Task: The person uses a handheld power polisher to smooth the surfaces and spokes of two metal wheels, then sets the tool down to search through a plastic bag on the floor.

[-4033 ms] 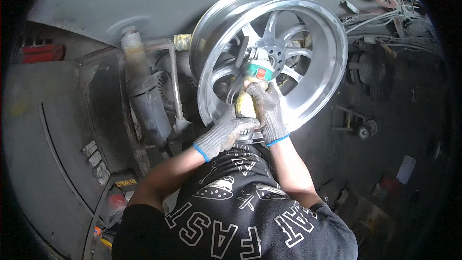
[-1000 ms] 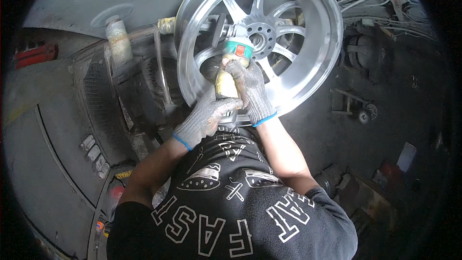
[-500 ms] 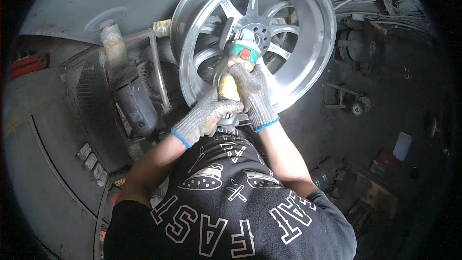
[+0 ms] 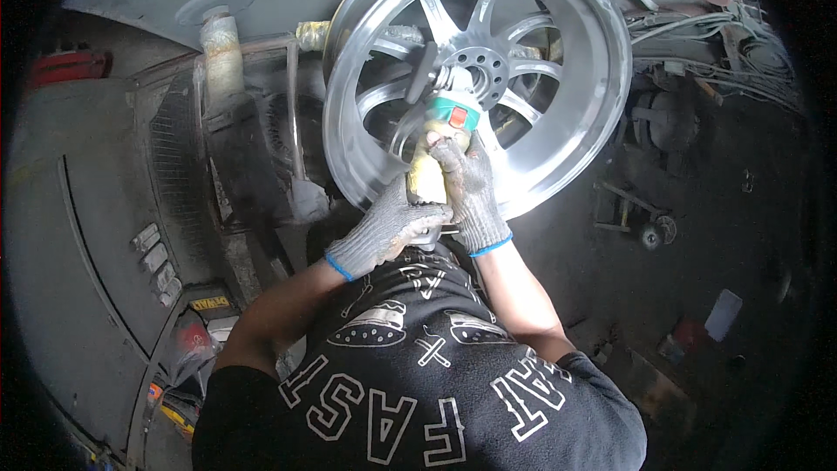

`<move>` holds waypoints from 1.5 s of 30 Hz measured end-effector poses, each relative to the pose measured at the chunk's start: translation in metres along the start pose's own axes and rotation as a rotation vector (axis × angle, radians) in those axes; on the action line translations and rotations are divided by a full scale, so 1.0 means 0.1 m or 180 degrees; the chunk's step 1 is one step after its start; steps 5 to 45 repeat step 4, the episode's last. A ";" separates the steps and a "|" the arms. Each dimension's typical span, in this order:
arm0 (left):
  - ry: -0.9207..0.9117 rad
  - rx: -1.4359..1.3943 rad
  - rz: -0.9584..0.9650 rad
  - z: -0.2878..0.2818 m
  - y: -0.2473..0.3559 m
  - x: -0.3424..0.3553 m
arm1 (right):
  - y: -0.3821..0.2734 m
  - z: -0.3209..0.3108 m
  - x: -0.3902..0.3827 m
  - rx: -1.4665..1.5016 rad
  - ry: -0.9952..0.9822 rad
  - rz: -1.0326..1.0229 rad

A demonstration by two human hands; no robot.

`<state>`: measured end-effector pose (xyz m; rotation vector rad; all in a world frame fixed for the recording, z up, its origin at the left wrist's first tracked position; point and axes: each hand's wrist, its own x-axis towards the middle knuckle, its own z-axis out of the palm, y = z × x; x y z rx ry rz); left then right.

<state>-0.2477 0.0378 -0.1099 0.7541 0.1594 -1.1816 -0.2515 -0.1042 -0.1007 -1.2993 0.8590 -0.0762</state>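
Note:
A shiny silver alloy wheel rim [image 4: 575, 122] stands on edge in front of me, its spokes and hub facing me. Both gloved hands grip an angle grinder [image 4: 440, 126] with a green and yellow body. My left hand [image 4: 388, 231] wraps the rear of the tool. My right hand [image 4: 471, 192] holds the body nearer the head. The grinder's dark disc [image 4: 425, 72] rests against a spoke left of the hub.
A dark wheel machine [image 4: 227, 148] with a post and a metal arm stands left of the rim. Cables and discs lie at the upper right [image 4: 724, 44]. A small wheeled jack [image 4: 641, 222] sits on the dark floor to the right.
Over the frames the view has shifted so the rim sits higher and more central. Both hands keep the same grip on the grinder, its disc staying on the spokes near the hub.

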 end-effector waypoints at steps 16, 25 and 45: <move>0.0061 0.0048 0.0359 0.05 -0.07 0.01 | -0.08 0.01 0.09 -0.0147 -0.0384 0.0033; 0.0061 0.0048 0.0359 0.05 -0.07 0.01 | -0.08 0.01 0.09 -0.0147 -0.0384 0.0033; 0.0061 0.0048 0.0359 0.05 -0.07 0.01 | -0.08 0.01 0.09 -0.0147 -0.0384 0.0033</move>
